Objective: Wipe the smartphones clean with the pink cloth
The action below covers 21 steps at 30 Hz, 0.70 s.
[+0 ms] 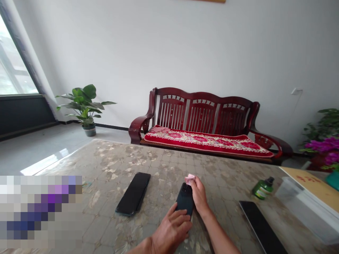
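A dark smartphone [183, 201] has its back facing up, its camera block at the far end. My left hand [172, 225] holds its near end, fingers laid across the back and covering that part. At the camera end, my right hand [199, 194] pinches a small pink cloth [190, 179] against the phone's upper edge. Whether the phone rests flat on the table or is slightly lifted, I cannot tell. Left of my hands, another black phone [134, 194] lies on the patterned tablecloth [106, 190].
On the right are a long dark flat object [261, 225], a green bottle [263, 188] with a black cap, and a clear plastic box [299, 208] beside a tan board [315, 183]. A wooden bench [201, 113] stands beyond the table, a potted plant [88, 106] at left.
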{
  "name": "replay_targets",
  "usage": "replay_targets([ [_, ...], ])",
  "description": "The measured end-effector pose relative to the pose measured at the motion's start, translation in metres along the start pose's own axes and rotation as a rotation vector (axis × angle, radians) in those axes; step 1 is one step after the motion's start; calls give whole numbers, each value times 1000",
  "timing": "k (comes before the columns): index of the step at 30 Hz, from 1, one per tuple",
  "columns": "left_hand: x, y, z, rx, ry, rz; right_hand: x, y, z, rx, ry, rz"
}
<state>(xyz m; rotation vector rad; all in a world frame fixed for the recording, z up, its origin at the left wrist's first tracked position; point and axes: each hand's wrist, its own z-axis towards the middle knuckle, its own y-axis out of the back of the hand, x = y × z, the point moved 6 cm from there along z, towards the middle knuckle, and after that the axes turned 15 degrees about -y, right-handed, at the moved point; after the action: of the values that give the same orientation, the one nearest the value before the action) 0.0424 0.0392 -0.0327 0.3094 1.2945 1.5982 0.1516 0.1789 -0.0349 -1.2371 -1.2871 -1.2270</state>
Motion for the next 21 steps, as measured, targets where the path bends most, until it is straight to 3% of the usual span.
replay_targets([
  [9,4,6,4,4,133,-28,-1,-21,18,-12,73,-196],
  [17,3,2,3,-15,100,60,11,11,19,-186,110,-373],
  [19,-1,0,3,0,83,77,22,15,7,-157,165,-454],
  [21,-4,-1,2,-2,68,80,36,12,-11,-120,321,-631],
])
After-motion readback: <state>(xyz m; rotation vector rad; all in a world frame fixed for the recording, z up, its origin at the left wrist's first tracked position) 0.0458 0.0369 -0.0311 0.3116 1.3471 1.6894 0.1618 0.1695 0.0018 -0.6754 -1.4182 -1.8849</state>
